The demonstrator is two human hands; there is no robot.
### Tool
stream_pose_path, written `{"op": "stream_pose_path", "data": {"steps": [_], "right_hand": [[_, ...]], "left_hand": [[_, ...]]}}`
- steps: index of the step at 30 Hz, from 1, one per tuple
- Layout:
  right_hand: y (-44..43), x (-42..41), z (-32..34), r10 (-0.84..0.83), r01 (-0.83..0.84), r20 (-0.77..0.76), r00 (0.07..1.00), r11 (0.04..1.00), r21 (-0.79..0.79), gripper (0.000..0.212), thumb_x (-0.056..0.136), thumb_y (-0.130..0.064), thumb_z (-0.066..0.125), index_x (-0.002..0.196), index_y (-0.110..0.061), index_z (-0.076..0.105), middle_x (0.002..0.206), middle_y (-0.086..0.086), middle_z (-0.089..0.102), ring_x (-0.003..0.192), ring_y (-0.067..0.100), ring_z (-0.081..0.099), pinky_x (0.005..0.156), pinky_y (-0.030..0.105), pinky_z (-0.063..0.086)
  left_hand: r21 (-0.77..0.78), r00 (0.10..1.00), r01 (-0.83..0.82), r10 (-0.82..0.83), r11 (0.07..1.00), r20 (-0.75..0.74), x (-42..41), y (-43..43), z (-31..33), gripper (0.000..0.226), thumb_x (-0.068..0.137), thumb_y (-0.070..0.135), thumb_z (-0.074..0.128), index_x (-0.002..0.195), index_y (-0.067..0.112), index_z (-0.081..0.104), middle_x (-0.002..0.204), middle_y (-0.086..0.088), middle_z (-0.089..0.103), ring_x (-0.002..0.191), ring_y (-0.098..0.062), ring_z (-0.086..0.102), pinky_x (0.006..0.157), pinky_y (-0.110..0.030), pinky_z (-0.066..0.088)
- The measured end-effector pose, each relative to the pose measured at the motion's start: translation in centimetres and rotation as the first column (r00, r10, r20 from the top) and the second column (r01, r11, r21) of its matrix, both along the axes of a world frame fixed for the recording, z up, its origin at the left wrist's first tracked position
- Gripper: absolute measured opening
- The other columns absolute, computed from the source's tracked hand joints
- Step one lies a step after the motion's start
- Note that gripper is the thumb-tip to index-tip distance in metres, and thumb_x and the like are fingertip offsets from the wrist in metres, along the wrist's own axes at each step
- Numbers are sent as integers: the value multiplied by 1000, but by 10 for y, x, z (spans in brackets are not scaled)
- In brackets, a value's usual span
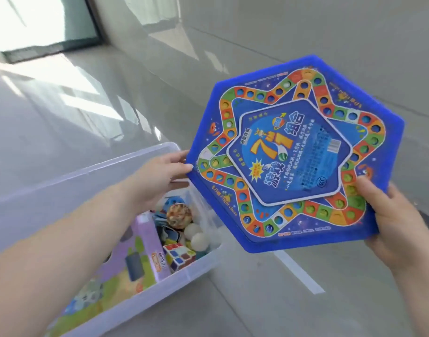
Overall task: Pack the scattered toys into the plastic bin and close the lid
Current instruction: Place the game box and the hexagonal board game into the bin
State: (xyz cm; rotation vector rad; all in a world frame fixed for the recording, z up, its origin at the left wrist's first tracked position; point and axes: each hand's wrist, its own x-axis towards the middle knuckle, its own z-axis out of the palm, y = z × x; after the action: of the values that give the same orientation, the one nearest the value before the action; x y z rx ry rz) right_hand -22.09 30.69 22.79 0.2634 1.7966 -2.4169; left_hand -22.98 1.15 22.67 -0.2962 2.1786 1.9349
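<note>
A blue hexagonal board game (291,152) with a colourful star-shaped track is held in the air, to the right of and above the clear plastic bin (62,186). My left hand (160,176) grips its left edge and my right hand (393,224) grips its lower right edge. The bin stands open on the floor at the lower left. Inside it lie a purple picture box (126,261), a cube puzzle (179,254), pale balls (196,235) and a patterned ball (179,215). No lid is in view.
Glossy grey floor tiles (269,300) surround the bin, with a white line (298,271) on them to the bin's right. A grey wall (306,45) runs behind, and a bright window or door (38,23) is at the top left.
</note>
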Motion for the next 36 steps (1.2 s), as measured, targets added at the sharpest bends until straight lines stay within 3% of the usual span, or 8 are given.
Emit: {"op": "stream_pose_path", "data": {"steps": [9, 13, 15, 18, 24, 28, 33, 36], "right_hand": [[-134, -23, -5, 376, -375, -14, 927, 926, 41, 27, 63, -30, 66, 88, -28, 57, 66, -11, 74, 53, 8, 70, 42, 21, 54], [-175, -24, -28, 583, -583, 26, 812, 809, 76, 80, 22, -50, 88, 94, -26, 61, 83, 1, 76, 65, 18, 73, 50, 27, 57], [-193, -22, -38, 671, -674, 68, 738, 734, 77, 85, 24, -51, 88, 98, -23, 60, 85, 3, 76, 68, 20, 73, 54, 29, 58], [-218, -20, -47, 752, -765, 149, 642, 642, 53, 58, 46, -43, 80, 97, -25, 59, 83, 0, 76, 70, 18, 73, 60, 32, 60], [-266, -6, -69, 818, -905, 388, 425, 370, 210, 16, 78, -24, 65, 92, -27, 57, 90, -6, 72, 88, 17, 69, 86, 37, 55], [-276, -1, -82, 761, -927, 542, 357, 215, 309, 5, 87, -31, 59, 89, -29, 55, 100, -6, 68, 104, 18, 64, 97, 41, 49], [-270, -3, -80, 745, -951, 596, 301, 185, 249, 7, 86, -30, 60, 91, -28, 54, 101, -6, 66, 105, 18, 63, 96, 40, 50], [-275, 0, -78, 725, -867, 479, 495, 372, 332, 28, 82, -37, 62, 104, -26, 50, 109, -4, 65, 101, 20, 65, 91, 42, 53]], "left_hand": [[-787, 942, 332, -231, 521, 245, 94, -139, -89, 56, 92, 11, 45, 143, 26, 26, 155, 11, 6, 142, -8, 13, 109, -14, 12], [-474, 961, -62, 181, 879, 209, 106, -161, -80, 44, 90, -10, 35, 129, 5, 48, 131, -6, 51, 113, -24, 52, 79, -10, 38], [-262, 868, -448, 486, 855, 102, 106, -178, -58, 36, 95, -4, 32, 127, 0, 47, 119, -18, 59, 83, -18, 58, 70, -19, 45], [-215, 753, -655, 651, 725, -97, 101, -200, -38, 42, 99, 25, 29, 139, 11, 31, 142, -13, 42, 115, -24, 51, 91, -29, 38], [-560, 903, -430, 333, 708, -273, 66, -200, -25, 51, 89, 41, 49, 134, 18, 43, 140, -7, 44, 127, -22, 43, 100, -32, 34], [-936, 984, -177, 64, 305, -165, 55, -193, -36, 63, 80, 53, 53, 132, 17, 44, 137, -5, 43, 125, -26, 36, 105, -36, 28], [-924, 975, -223, 66, 312, -213, 52, -179, -54, 57, 83, 47, 55, 132, 20, 42, 135, -1, 37, 126, -23, 27, 106, -33, 25], [-897, 963, -269, 83, 352, -257, 55, -179, -56, 61, 76, 52, 61, 126, 20, 48, 131, -3, 41, 124, -23, 29, 103, -31, 25]]}}
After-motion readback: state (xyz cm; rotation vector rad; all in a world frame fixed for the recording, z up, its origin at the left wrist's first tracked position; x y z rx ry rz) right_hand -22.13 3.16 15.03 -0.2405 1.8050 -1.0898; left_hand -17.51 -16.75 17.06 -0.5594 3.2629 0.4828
